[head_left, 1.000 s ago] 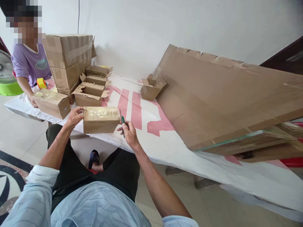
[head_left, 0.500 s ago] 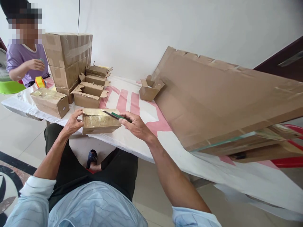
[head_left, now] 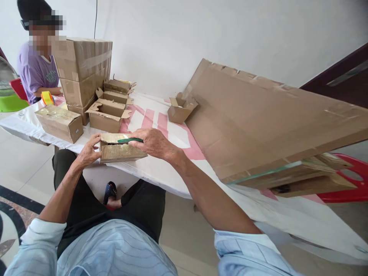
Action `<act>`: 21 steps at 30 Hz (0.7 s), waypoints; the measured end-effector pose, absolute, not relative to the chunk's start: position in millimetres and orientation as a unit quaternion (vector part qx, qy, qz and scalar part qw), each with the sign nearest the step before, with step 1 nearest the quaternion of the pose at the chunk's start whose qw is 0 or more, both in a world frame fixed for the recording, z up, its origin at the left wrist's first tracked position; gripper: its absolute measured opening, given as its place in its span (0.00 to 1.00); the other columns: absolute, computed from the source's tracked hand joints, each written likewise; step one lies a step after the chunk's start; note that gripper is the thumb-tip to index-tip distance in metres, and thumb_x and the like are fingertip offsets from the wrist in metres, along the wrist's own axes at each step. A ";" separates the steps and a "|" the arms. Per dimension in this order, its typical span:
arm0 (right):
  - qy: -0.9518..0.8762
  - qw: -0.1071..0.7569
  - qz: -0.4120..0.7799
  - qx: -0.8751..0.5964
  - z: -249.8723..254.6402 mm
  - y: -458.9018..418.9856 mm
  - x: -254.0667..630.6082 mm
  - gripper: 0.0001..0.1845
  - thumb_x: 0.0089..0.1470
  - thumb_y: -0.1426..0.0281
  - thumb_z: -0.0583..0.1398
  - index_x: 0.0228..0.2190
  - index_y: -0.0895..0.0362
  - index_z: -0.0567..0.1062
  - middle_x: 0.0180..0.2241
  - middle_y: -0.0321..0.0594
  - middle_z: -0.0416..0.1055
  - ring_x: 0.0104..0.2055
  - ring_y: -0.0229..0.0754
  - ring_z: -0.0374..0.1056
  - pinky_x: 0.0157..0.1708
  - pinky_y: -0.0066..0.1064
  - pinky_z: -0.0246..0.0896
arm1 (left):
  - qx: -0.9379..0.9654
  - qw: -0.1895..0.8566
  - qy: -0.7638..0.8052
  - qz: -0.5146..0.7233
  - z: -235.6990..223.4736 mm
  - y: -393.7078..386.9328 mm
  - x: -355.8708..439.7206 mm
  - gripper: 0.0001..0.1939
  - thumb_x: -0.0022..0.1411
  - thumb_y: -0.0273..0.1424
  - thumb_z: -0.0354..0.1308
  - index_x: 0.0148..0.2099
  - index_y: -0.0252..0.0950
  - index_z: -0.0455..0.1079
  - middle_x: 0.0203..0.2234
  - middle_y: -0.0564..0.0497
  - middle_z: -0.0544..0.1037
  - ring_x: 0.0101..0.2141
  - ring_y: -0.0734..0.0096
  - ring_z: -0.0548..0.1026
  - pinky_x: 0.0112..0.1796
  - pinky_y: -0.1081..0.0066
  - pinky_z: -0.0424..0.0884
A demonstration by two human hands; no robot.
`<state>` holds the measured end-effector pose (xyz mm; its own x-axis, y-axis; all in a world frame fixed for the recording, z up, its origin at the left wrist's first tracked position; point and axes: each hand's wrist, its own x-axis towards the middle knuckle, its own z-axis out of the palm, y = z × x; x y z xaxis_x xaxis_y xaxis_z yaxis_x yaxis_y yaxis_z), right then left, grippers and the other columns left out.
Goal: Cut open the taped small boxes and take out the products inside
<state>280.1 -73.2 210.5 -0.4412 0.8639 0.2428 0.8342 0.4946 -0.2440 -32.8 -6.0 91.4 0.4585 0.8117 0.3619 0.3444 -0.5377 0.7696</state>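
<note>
Gripping a carton's [head_left: 123, 152] left end, the left hand [head_left: 90, 148] holds it lengthwise along the table's [head_left: 161, 172] near edge; right hand [head_left: 153, 143] clasps a green cutter [head_left: 126, 140] above.

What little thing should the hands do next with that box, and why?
Probably lift the green utility knife clear of the cardboard box, so the flaps could be spread safely: a dark gap shows between the two top flaps, the left hand grips the box's left end, and the right hand holds the knife close to that gap.
</note>
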 end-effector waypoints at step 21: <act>-0.818 0.195 0.004 -0.542 217.4 -47.5 396.0 0.08 0.71 0.62 0.70 0.44 0.47 0.92 0.42 0.41 0.87 0.42 0.51 0.76 0.41 0.40 0.63 | 0.788 0.307 0.398 0.356 99.3 16.4 -40.8 0.33 0.56 0.35 0.69 0.66 0.46 0.84 0.67 0.44 0.79 0.65 0.44 0.77 0.53 0.56 0.85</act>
<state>396.0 -47.5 217.4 -0.3372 0.8876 0.3137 0.8845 0.4129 -0.2174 -40.8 16.4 99.3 0.4297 0.8455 0.3170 0.4078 -0.4949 0.7673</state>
